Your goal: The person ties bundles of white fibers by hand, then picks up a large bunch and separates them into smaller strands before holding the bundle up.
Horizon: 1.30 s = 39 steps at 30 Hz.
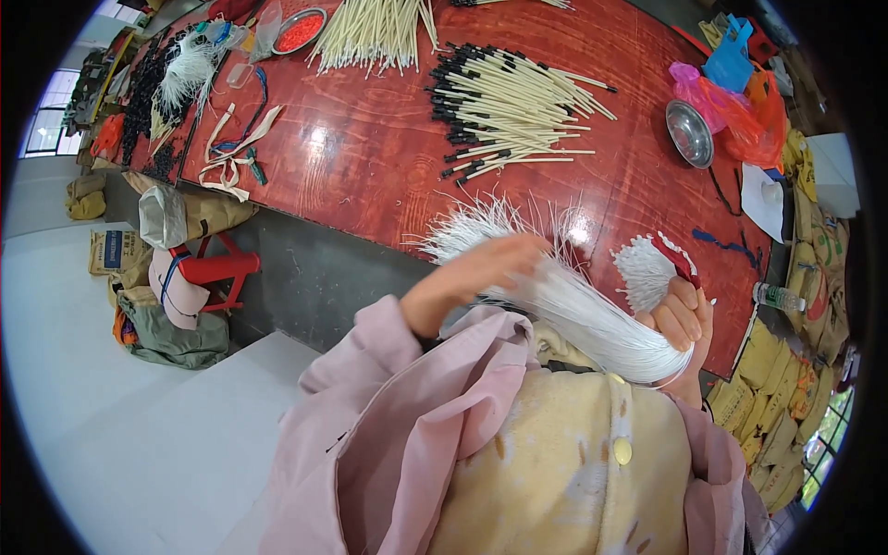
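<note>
A long, thick bundle of fine white strings (592,310) lies across my lap and the table's near edge, its loose ends splayed at the far left. My right hand (677,319) is closed around its looped right end. Over the bundle's left part my left hand (490,273) reaches with fingers stretched out, slightly blurred, touching the strings. Just beyond my right hand, a fan-shaped cluster of white strands (643,271) with a red strip (675,259) along one side rests on the table.
The red table (370,153) bears a pile of cream sticks with black ends (518,106), another pale stick pile (375,32), a metal bowl (689,134), plastic bags (731,55) and a bottle (779,296). At left stands a red stool (222,268); sacks (768,398) are stacked at right.
</note>
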{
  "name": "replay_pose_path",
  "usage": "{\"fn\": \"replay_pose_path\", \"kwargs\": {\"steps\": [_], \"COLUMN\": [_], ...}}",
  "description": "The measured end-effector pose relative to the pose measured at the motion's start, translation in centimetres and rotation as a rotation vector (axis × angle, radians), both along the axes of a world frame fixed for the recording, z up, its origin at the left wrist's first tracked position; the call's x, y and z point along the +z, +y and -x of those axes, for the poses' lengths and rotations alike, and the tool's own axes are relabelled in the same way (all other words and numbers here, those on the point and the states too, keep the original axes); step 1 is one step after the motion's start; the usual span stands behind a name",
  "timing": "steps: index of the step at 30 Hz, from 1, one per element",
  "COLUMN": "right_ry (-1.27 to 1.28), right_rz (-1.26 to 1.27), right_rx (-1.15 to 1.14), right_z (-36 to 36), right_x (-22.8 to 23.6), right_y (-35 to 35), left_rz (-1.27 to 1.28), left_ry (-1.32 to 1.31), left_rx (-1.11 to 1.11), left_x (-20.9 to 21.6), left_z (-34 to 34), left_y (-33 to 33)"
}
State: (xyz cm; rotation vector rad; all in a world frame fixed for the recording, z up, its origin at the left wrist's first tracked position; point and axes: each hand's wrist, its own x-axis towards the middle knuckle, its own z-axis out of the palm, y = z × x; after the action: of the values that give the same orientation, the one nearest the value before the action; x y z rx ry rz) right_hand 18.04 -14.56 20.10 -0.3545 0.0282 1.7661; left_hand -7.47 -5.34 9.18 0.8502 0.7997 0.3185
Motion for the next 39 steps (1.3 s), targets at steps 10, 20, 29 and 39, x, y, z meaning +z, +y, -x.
{"fn": "replay_pose_path", "kwargs": {"steps": [10,20,29,39], "right_ry": [-0.025,-0.077,-0.055,-0.03], "right_rz": [-0.098,-0.093,-0.102,-0.091], "right_rx": [0.017,0.108,0.117,0.105], "right_z": [0.0,0.2,0.1,-0.1], "right_x": [0.4,-0.3,-0.4,-0.2], "right_y": [-0.6,0.1,0.6,0.5], "left_rz": [-0.83,-0.761,-0.752,-0.208], "left_ry": [0.584,0.904,0.881,0.574], "left_rx": [0.026,0.249,0.469,0.769], "left_x": [-12.4,-10.1,-10.2,-12.2], "left_z": [5.3,9.1,8.3,9.1], "left_y": [4.3,5.9,5.4,5.6]}}
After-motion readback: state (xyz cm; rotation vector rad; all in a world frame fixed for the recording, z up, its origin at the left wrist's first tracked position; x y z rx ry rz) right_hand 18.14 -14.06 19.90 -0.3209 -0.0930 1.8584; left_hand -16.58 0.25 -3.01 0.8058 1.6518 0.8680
